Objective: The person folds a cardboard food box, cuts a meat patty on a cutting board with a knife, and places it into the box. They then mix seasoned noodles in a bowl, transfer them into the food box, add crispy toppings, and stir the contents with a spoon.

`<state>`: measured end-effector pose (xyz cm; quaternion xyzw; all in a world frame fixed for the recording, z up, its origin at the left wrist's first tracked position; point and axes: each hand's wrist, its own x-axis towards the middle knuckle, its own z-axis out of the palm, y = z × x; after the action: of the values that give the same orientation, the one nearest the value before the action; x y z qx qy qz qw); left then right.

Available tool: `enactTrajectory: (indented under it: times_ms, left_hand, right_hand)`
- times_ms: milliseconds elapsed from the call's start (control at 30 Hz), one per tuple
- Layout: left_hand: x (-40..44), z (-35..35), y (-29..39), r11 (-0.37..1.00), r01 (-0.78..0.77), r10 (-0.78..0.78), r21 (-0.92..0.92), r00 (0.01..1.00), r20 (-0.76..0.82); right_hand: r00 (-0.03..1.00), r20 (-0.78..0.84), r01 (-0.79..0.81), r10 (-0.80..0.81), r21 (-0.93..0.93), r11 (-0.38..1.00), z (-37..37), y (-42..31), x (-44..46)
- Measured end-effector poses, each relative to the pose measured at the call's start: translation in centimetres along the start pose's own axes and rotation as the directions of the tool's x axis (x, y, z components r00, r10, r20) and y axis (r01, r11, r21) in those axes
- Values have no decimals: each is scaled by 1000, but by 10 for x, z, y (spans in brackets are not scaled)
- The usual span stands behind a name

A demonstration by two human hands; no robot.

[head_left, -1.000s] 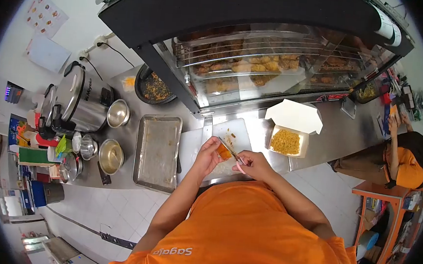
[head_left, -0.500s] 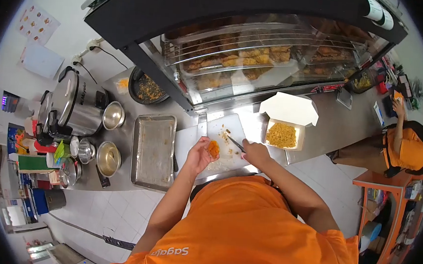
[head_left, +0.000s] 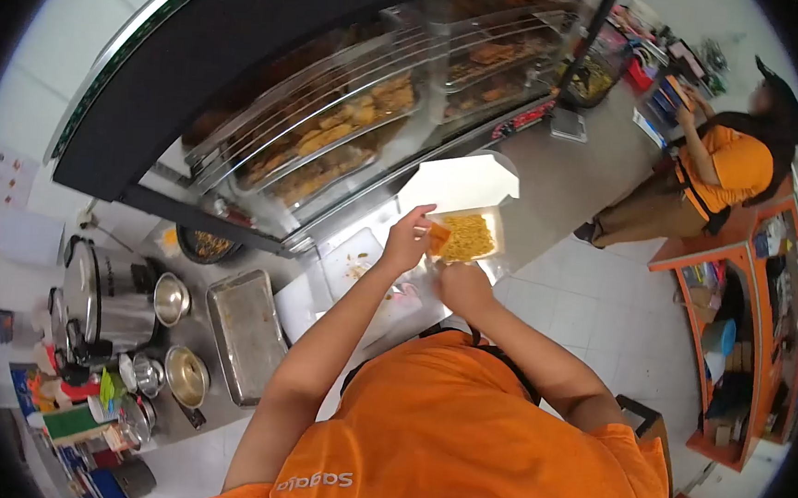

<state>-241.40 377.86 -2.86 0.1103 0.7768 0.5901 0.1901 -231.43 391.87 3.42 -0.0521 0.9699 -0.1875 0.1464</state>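
An open white box (head_left: 459, 181) with yellow-brown food (head_left: 468, 239) in it stands on the counter, its lid folded back. At the box's left edge, my left hand (head_left: 408, 240) holds an orange packet (head_left: 439, 238) between its fingers. My right hand (head_left: 464, 289) is at the box's near edge, its fingers bent and partly blurred; nothing can be made out in them. Left of the hands lies a white cutting board (head_left: 352, 257) with crumbs. Something pink, likely the scissors' handle (head_left: 403, 296), shows on the board's near right part.
A glass food warmer (head_left: 332, 143) rises behind the board. A metal tray (head_left: 247, 336), steel bowls (head_left: 187, 376) and a large cooker (head_left: 109, 298) stand on the left. Another person (head_left: 733, 166) in orange stands at the right, near an orange shelf (head_left: 728, 244).
The view has turned right. My left hand has moved with the orange packet from the board to the box. My right hand has let go of the scissors and come to the box's near edge.
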Motion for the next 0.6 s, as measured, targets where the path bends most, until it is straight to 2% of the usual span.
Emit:
enactTrajectory:
  times_ms: [67,100,133,167,233,267,367,467,567,600]
  left_hand:
    - [20,21,4,974,-154,148,169,988,47]
    - [27,29,8,941,-232,220,248,973,74]
    - [28,35,26,905,-233,200,355,971,130]
    - [33,40,27,876,-298,244,379,952,185]
    - [44,53,12,807,-420,316,415,901,297]
    - [52,63,-10,818,-473,408,327,878,249]
    - [51,66,-6,786,-458,372,417,887,273]
    - [46,59,0,763,-455,365,460,890,274]
    - [31,42,19,629,-465,453,623,871,193]
    - [22,34,26,675,-451,491,583,865,101]
  right_hand:
    - [968,-197,-129,153,129,983,-12,32,9]
    - [927,-363,-42,96,155,987,-14,48,14]
    - [853,-520,52,41,163,985,-15,63,19]
    - [750,-662,146,-7,154,977,-15,74,26]
    - [880,-471,53,64,231,972,-13,90,42]
    - [927,-362,2,97,263,965,-12,95,46]
    - [947,-260,-105,188,304,947,-11,96,56]
    - [954,-233,-131,190,245,961,-5,97,64]
    - [957,-287,22,46,228,973,-9,99,66]
    - [944,-328,100,-28,205,974,-7,103,71]
